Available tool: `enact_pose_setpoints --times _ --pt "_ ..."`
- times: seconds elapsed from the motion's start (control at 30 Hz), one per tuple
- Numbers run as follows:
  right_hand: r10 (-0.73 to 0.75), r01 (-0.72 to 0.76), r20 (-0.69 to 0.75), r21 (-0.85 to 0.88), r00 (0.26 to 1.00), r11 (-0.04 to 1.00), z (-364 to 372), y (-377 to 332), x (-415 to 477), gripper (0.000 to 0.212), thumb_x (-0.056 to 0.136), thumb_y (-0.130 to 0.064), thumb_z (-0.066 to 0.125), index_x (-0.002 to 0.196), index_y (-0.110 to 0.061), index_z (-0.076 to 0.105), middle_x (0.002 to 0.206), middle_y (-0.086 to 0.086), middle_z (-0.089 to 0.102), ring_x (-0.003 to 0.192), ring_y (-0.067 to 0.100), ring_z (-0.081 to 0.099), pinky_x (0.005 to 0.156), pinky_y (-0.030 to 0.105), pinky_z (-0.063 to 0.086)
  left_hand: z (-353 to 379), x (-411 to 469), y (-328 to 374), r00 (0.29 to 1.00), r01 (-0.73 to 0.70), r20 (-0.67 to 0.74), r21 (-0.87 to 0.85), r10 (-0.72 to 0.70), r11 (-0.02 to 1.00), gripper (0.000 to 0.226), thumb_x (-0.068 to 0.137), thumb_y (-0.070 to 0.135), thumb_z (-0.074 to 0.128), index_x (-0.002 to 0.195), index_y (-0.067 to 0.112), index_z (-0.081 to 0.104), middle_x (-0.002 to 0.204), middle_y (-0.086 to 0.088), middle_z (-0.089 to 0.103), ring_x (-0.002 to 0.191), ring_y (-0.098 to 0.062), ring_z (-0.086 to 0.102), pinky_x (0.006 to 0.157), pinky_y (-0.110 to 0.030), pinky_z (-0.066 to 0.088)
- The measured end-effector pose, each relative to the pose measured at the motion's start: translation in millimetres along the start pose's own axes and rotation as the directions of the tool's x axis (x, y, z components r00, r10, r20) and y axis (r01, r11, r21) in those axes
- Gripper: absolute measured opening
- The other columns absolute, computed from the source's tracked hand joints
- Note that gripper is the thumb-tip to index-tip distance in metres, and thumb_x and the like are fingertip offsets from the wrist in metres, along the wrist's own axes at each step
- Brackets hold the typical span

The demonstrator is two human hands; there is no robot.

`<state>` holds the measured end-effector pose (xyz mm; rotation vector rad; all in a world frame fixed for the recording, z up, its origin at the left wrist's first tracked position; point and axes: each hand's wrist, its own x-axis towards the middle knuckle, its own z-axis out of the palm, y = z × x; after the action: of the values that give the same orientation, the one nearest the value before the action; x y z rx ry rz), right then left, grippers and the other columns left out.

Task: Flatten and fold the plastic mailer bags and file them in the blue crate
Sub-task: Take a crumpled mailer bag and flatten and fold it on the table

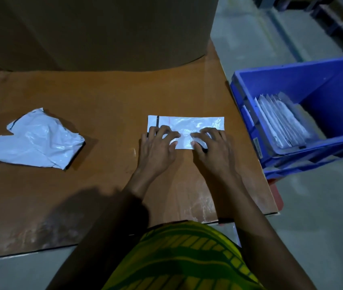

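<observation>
- We see a folded mailer bag (187,124) lying flat as a narrow white strip on the brown worktop (103,97), towards its right side
- The left hand (158,144) rests on the left part of the strip, with fingers spread and lightly arched and the fingertips pressing on the plastic; nothing is clasped in it
- The right hand (213,146) lies on the right part of the strip in the same way, spread wide and pressing down
- Both thumbs point inward towards each other at the strip's near edge; we cannot tell whether they reach under it
- A crumpled mailer bag (34,141) lies loose on the worktop, well apart to the left
- The blue crate (292,80) stands just beside the worktop's right edge, off the surface
- Inside it a row of filed bags (281,122) stands on edge, leaning along the near left wall
- A big cardboard box (93,28) sits at the far side of the worktop
- A yellow-green patterned garment (183,258) shows at the bottom, between the forearms
</observation>
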<state>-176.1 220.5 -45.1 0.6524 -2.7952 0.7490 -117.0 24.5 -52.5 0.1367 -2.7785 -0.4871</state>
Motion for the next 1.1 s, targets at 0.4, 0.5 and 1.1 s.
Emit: enact_pose_setpoints --times 0.4,0.5,1.1 --pt "0.224 -0.197 0.188 -0.153 0.956 0.968 18.2 -1.4 33.3 0.06 0.113 -0.043 0.022 0.165 -0.015 0.018 0.174 0.008 0.007 0.16 0.028 -0.004 0.129 0.046 0.001 25.9 24.3 7.4 0.968 -0.149 0.204 0.015 0.143 0.989 0.058 0.11 0.039 0.018 0.164 0.019 0.021 0.173 -0.001 0.013 0.16 -0.028 0.003 0.128 -0.053 0.008" --pt "0.191 -0.162 0.162 -0.178 0.968 0.971 23.5 1.6 28.6 0.061 0.112 -0.044 0.014 0.166 -0.017 0.014 0.174 0.006 0.006 0.16 0.026 -0.007 0.129 0.043 -0.002 33.7 18.9 11.4 0.973 -0.143 0.194 0.077 0.125 0.987 0.058 0.109 0.037 0.02 0.164 0.021 0.023 0.172 0.001 0.015 0.16 -0.026 0.006 0.127 -0.054 0.011" --pt "0.055 -0.025 0.206 -0.146 0.977 0.989 42.7 -24.8 46.0 0.058 0.11 -0.039 0.02 0.164 -0.017 0.027 0.172 -0.001 0.019 0.16 0.024 0.006 0.129 0.048 0.004 11.3 27.6 -19.3 0.981 0.105 0.154 0.1 -0.12 0.989 0.064 0.106 0.04 0.008 0.164 0.017 0.024 0.172 -0.001 0.019 0.16 -0.026 0.009 0.129 -0.052 0.006"
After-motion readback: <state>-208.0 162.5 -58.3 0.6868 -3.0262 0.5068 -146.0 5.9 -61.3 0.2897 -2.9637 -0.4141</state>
